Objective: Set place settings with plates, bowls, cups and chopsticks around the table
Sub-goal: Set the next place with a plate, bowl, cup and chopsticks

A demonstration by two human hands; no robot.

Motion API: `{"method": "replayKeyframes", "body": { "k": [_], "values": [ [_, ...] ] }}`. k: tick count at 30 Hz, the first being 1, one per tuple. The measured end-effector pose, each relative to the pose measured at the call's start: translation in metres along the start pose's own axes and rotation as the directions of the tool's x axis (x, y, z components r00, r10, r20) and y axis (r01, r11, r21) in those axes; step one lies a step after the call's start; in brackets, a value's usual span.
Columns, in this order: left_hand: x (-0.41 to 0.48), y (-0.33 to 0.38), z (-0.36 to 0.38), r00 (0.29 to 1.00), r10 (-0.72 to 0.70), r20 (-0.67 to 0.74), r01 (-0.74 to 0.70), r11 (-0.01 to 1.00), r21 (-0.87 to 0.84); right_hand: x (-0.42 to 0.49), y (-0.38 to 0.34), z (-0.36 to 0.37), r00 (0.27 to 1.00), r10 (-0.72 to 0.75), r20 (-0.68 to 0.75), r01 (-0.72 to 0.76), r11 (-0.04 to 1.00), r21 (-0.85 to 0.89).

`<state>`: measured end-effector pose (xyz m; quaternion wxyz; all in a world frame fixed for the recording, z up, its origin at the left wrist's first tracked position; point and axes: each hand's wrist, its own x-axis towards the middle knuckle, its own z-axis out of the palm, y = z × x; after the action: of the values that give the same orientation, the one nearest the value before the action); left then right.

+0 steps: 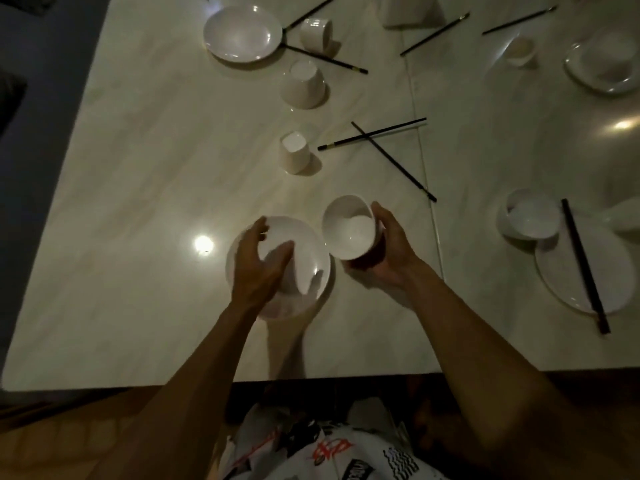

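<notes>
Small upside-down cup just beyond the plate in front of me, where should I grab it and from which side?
Take the cup round its side wall, across its width, from above and the view's left. Its base faces up, so there is no rim to hook, and crossed chopsticks lie just right of it. The right hand holds a bowl; the left hand seems free.

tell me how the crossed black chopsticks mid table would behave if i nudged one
The crossed chopsticks look thin and straight, so probably stiff and light. On the glossy table a nudged one would likely slide or roll easily. Because they cross, moving one may shift the other.
</notes>
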<state>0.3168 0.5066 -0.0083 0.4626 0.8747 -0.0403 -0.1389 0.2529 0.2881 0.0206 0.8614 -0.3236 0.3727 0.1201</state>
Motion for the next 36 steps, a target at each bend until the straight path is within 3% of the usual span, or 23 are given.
{"method": "replayKeyframes", "body": {
  "k": [2,4,7,9,11,12,14,16,20,27,36],
  "values": [
    [0.005,0.021,0.005,0.985,0.108,0.131,-0.108,0.994,-0.007,-0.003,0.009,0.006,0.993,0.018,0.113,-0.018,1.0,0.003],
    [0.013,0.038,0.002,0.976,0.149,0.16,-0.145,0.989,-0.036,-0.002,0.017,0.02,0.982,0.048,0.184,-0.043,0.999,-0.03],
    [0.025,0.039,-0.015,0.987,0.103,0.125,-0.098,0.994,-0.048,0.006,0.029,0.045,0.987,0.07,0.147,-0.051,0.99,-0.13],
    [0.033,0.03,-0.033,0.993,0.078,0.094,-0.075,0.997,-0.031,0.013,0.035,0.062,0.999,0.021,0.03,-0.012,0.962,-0.274],
    [0.042,0.017,-0.055,0.999,0.05,0.01,-0.05,0.998,-0.024,0.023,0.043,0.072,0.97,-0.191,-0.152,0.076,0.828,-0.556],
    [0.047,0.011,-0.066,0.999,0.029,-0.044,-0.03,0.999,-0.021,0.03,0.048,0.07,0.911,-0.352,-0.215,0.104,0.7,-0.706],
    [0.056,-0.002,-0.086,0.988,-0.022,-0.15,0.02,1.0,-0.012,0.039,0.058,0.059,0.778,-0.593,-0.208,0.081,0.423,-0.903],
    [0.066,-0.015,-0.102,0.973,-0.065,-0.222,0.072,0.997,0.025,0.045,0.068,0.046,0.768,-0.616,-0.176,0.008,0.284,-0.959],
    [0.077,-0.034,-0.115,0.956,-0.13,-0.263,0.163,0.981,0.108,0.047,0.082,0.034,0.81,-0.547,-0.212,0.032,0.403,-0.915],
    [0.082,-0.043,-0.104,0.929,-0.251,-0.272,0.288,0.952,0.107,0.032,0.089,0.02,0.749,-0.614,-0.25,0.08,0.458,-0.885],
    [0.078,-0.041,-0.077,0.889,-0.375,-0.265,0.384,0.923,-0.018,0.022,0.094,0.007,0.743,-0.619,-0.256,0.1,0.48,-0.871]
  ]
}}
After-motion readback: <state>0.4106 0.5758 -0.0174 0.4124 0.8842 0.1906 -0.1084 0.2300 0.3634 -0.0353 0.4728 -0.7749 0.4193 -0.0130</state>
